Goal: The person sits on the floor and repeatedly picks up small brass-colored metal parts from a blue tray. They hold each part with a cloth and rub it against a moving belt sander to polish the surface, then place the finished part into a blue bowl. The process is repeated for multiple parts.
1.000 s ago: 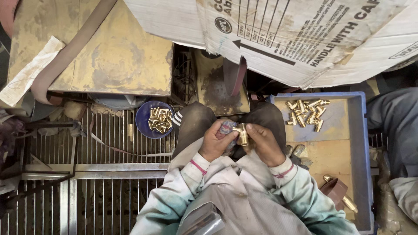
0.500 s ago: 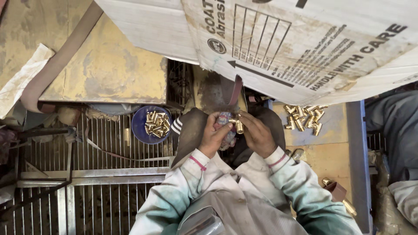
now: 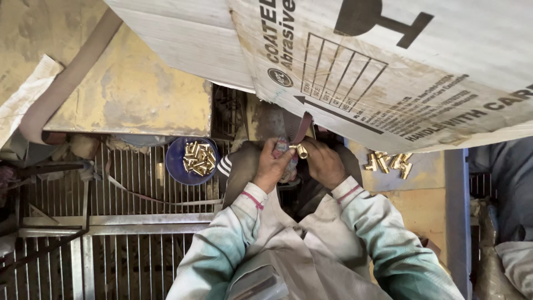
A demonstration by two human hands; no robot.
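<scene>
Both hands moved up toward the belt: left hand (image 3: 273, 164) and right hand (image 3: 325, 162), fingers pinched on one brass fitting (image 3: 302, 150). One blue bowl (image 3: 194, 160) holds maybe twenty more; about six lie on the tray (image 3: 422, 205).

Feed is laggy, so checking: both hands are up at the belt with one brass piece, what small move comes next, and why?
Probably ease the brass fitting forward onto the sanding belt. The right hand pinches it just below the belt, the left hand steadies it with a cloth, and a blue bowl of similar pieces waits at the left.
</scene>
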